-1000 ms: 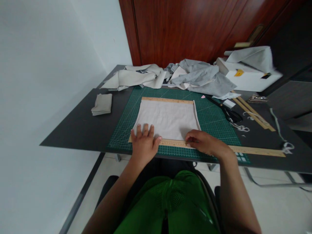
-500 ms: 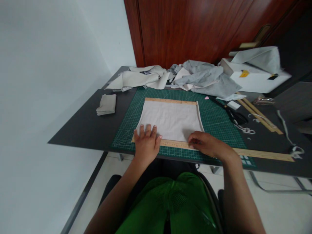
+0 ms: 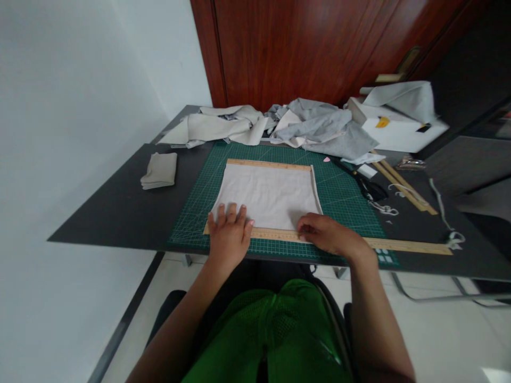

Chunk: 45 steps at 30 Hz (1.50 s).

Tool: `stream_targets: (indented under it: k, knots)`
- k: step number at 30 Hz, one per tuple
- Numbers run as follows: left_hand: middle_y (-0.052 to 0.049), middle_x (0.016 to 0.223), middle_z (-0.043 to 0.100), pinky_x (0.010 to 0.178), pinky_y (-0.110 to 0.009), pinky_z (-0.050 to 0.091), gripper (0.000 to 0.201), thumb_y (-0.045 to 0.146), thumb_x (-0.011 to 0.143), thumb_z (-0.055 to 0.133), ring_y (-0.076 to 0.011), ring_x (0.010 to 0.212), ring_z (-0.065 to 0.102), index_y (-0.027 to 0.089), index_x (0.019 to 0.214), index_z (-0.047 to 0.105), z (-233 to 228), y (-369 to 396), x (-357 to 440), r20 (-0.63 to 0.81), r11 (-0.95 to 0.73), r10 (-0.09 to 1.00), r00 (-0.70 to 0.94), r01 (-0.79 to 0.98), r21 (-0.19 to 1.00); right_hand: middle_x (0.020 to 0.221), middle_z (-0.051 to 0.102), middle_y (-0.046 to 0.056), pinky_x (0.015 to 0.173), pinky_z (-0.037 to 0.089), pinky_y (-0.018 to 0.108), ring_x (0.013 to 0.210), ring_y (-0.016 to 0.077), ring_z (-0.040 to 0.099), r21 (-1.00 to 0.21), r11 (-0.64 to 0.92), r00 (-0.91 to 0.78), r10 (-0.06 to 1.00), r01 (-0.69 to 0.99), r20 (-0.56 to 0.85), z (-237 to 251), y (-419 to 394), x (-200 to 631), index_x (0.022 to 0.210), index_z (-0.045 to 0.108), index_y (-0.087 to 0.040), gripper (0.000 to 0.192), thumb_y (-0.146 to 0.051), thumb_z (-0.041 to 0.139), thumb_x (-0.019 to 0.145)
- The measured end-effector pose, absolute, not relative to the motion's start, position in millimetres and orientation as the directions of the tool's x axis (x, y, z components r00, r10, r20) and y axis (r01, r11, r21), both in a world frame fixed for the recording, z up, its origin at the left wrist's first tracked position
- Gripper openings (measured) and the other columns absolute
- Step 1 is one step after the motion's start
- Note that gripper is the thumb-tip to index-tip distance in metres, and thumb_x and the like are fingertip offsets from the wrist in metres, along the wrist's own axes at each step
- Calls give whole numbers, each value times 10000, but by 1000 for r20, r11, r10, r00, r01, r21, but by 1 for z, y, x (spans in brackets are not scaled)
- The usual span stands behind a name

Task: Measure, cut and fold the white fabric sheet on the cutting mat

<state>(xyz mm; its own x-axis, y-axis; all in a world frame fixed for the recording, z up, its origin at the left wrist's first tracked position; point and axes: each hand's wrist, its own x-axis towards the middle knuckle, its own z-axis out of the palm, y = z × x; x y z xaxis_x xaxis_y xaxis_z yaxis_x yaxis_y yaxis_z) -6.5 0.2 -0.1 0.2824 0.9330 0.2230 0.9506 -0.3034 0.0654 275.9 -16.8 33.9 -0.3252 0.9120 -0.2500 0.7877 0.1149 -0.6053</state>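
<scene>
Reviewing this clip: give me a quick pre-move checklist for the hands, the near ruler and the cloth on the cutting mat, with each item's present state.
1. Left hand flat on the near ruler, fingers onto the cloth: ok.
2. Right hand at the ruler by the cloth's near right corner: ok; whether it holds a marker, cannot tell.
3. Cloth lying flat on the cutting mat: ok.
4. Second ruler along the cloth's far edge: ok.
5. Near ruler aligned exactly with the cloth's near edge: cannot tell.
6. Scissors apart from both hands: ok.
</scene>
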Motion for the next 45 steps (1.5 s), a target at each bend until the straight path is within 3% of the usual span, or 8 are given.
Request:
stream_targets:
  k: [8,14,19,30,45]
  knots:
    - [-162,1582,477,1177,-713,263,564,414,1067,280,-457,1490,339,163,1488,560,0,2,-5,236,-308,929,286,949,65,945,695,42,795,461,317,888,198,635,-591,110,-291,931,799,-221,45,-21,271,904,697,-233,130,-164,605,843]
    - [-163,1581,474,1181,-709,258,556,409,1068,285,-457,1492,335,164,1478,567,0,1,-4,236,-305,930,283,950,65,936,712,62,757,433,316,864,206,635,-468,32,-140,970,883,-199,49,-26,268,849,706,-214,63,-182,666,812]
    - [-162,1588,467,1184,-710,256,552,403,1070,289,-461,1491,337,160,1487,557,-2,2,-5,236,-307,929,286,950,61,929,732,64,777,423,329,874,216,642,-410,32,-117,976,912,-184,46,-26,265,832,723,-219,84,-157,676,798]
    - [-158,1585,470,1186,-710,253,543,415,1071,299,-455,1499,329,179,1490,550,0,2,-5,223,-310,932,286,947,83,877,731,38,752,490,317,839,209,674,-597,-19,-179,946,802,-270,44,-21,292,838,739,-220,167,-167,599,765]
    - [-158,1587,471,1186,-703,261,540,411,1067,308,-456,1500,330,176,1492,543,1,1,-4,220,-298,935,278,952,64,846,727,38,719,486,321,805,212,670,-589,-30,-180,939,807,-293,40,-19,298,806,728,-222,154,-191,597,731]
